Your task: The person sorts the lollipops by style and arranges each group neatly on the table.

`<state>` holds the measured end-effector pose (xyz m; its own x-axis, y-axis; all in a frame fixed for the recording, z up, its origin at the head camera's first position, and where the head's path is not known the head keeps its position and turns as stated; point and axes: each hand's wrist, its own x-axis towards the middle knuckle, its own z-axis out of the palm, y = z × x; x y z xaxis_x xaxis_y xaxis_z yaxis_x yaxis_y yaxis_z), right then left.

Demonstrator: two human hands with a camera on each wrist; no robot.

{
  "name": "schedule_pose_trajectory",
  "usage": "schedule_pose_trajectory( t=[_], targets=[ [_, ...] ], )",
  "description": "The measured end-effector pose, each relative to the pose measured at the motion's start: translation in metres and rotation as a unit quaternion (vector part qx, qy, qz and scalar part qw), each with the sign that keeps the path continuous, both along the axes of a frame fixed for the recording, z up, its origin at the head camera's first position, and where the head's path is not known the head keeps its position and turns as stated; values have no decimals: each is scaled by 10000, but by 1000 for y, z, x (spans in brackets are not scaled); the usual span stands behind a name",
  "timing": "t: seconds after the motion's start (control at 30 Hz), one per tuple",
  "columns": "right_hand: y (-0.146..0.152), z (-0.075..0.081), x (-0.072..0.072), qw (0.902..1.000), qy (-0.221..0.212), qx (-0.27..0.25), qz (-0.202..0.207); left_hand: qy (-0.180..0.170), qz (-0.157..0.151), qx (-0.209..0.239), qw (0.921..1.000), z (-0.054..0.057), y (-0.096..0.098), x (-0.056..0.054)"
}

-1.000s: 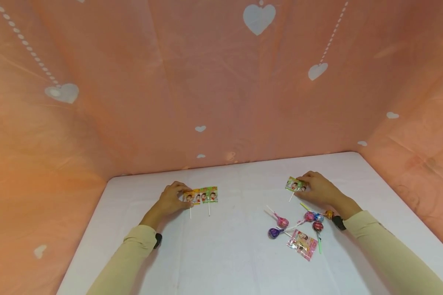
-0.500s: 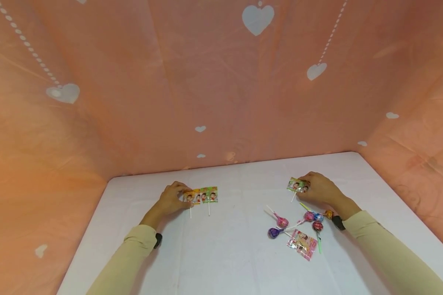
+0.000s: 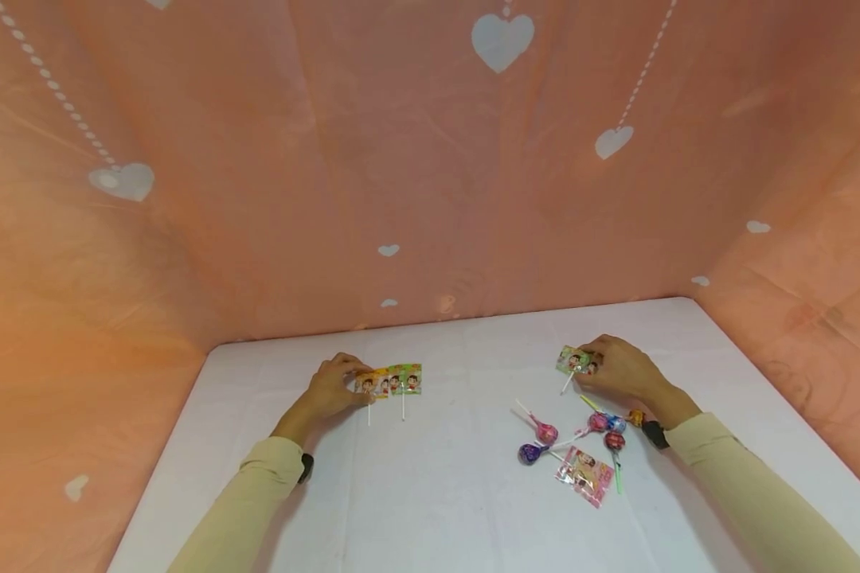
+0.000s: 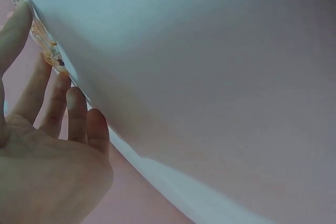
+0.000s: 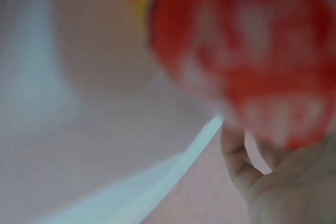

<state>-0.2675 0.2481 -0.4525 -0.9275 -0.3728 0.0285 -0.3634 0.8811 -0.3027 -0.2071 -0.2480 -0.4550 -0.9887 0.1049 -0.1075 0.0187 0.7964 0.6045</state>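
In the head view, my left hand holds a flat lollipop in an orange wrapper, thumb at its lower edge and fingers at its upper edge. Its white stick points toward me. Touching its right side is a green-wrapped flat lollipop, stick also toward me. The left wrist view shows the orange wrapper at my fingertips. Over on the right, my right hand pinches another green-wrapped flat lollipop by its right side, partly covering it. A blurred red-and-white round lollipop hides much of that hand in the right wrist view.
Below my right hand lies a loose group of round lollipops, among them a purple one, a pink one, a red one and an orange one. A pink flat packet lies in front. Orange cloth walls the white table.
The green-wrapped lollipop in my right hand has shifted very slightly. Both hands otherwise stay in place, and the things on the table have not moved.
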Motion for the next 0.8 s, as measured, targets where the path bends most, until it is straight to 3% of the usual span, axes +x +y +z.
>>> schedule_pose_trajectory(
  t=[0.27,0.53,0.8],
  targets=[
    [-5,3,-2,9959,792,49,443,32,-67,-26,10000,-4,-2,-3],
    [-14,12,2,9950,810,-285,512,45,-73,-52,9999,-5,-1,-4],
    [-41,34,-4,9932,926,-537,464,75,-119,-70,9999,-5,-3,-5]
  ],
)
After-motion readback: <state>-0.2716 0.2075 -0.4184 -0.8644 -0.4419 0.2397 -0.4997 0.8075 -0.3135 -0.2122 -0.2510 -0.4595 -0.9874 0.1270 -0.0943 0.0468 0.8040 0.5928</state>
